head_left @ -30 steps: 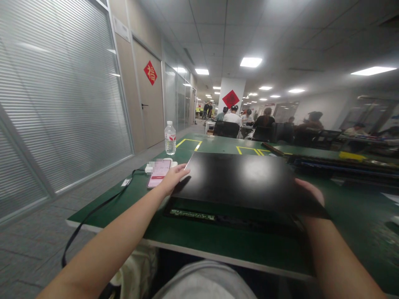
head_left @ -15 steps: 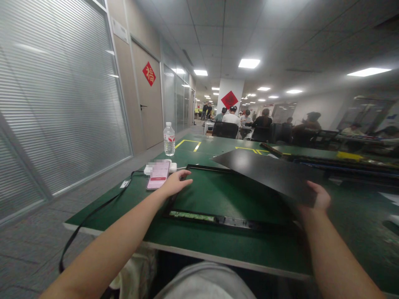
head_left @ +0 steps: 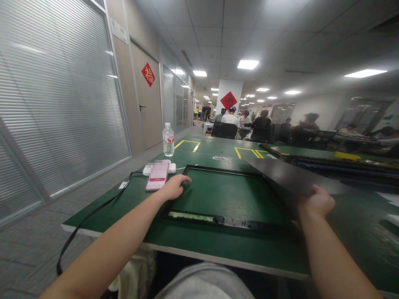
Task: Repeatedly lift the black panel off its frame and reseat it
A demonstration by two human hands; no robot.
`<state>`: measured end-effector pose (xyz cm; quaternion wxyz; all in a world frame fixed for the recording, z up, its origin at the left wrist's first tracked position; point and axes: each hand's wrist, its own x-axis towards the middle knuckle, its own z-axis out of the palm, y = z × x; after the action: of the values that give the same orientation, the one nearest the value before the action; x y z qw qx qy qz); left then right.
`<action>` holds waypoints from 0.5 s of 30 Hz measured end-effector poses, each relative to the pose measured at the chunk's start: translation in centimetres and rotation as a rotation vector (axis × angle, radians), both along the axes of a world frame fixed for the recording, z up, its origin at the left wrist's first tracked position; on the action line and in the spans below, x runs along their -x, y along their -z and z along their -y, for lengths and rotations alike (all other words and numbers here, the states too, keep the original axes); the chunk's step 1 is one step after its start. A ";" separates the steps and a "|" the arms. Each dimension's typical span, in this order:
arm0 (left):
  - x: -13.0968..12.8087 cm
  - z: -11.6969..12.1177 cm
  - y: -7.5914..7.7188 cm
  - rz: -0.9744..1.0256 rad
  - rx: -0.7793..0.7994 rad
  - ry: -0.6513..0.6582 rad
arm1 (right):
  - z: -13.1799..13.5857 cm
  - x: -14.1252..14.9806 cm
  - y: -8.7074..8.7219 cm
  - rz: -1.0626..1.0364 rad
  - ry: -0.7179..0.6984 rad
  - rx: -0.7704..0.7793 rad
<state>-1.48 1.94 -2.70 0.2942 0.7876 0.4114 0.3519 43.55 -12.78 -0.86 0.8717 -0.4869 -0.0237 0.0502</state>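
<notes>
Blk rect. frame (head_left: 230, 221), flat, dk thin panel (head_left: 285, 176) (tilted), over its rt. side

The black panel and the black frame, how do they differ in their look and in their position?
The panel is a solid sheet, while the frame is a thin open border with the green table showing inside. The panel is held at a slant in the right hand; the frame lies flat on the table. The frame carries a light green strip along its near side, but the panel's visible face is plain. Both are dark.
</notes>
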 end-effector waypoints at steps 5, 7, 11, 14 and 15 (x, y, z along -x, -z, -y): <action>0.0 0.1 -0.1 -0.016 -0.016 0.033 | 0.4 1.0 -0.2 0.002 0.010 0.033; -0.1 0.1 -0.2 -0.025 -0.039 0.041 | 0.5 0.9 -0.2 0.000 -0.002 0.052; -0.1 0.1 -0.2 -0.078 -0.103 0.061 | 0.4 0.6 0.0 -0.055 -0.019 0.071; -0.1 -0.1 -0.1 -0.192 -0.152 0.058 | 0.0 0.5 0.1 -0.137 -0.018 0.015; -0.1 -0.1 -0.1 -0.241 -0.168 0.057 | -0.1 0.4 0.1 -0.164 -0.014 -0.002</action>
<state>-1.42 2.08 -2.64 0.1857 0.8573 0.3905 0.2795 43.15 -12.64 -0.96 0.8709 -0.4800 0.0442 0.0962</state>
